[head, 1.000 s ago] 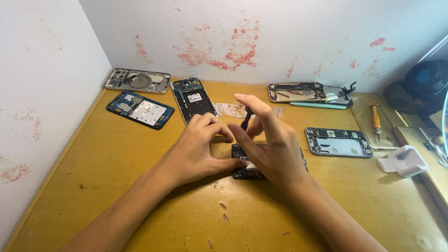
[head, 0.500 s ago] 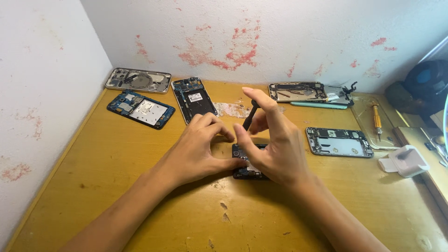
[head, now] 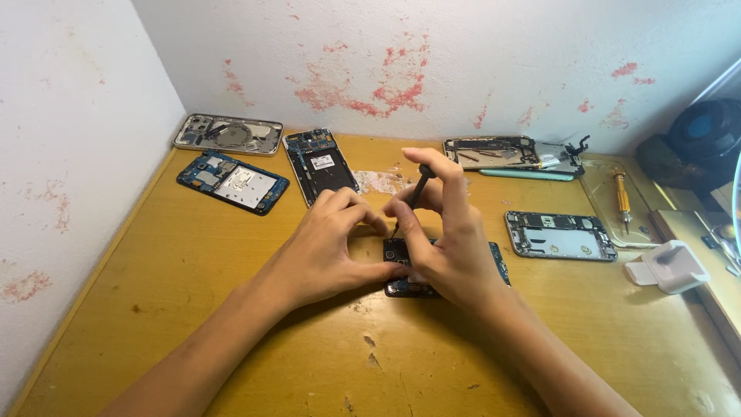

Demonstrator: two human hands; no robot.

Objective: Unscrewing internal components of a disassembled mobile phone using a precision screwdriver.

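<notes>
1. I see a yellow wooden worktop (head: 193, 309), scuffed.
2. Five opened phones lie on it: silver (head: 228, 134), blue (head: 231, 181), black (head: 320, 164), another (head: 494, 152), another (head: 559, 235).
3. An orange screwdriver (head: 621, 194) and a white block (head: 668, 266) lie at its right.

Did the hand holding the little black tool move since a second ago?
Yes, a little. The right hand has lowered its raised fingers around the black tool, while the opened phone on its right stays put.

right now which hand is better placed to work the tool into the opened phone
Right. The right hand already grips the dark tool, tip down on the opened phone. The left hand has its fingers braced beside the phone.
</notes>
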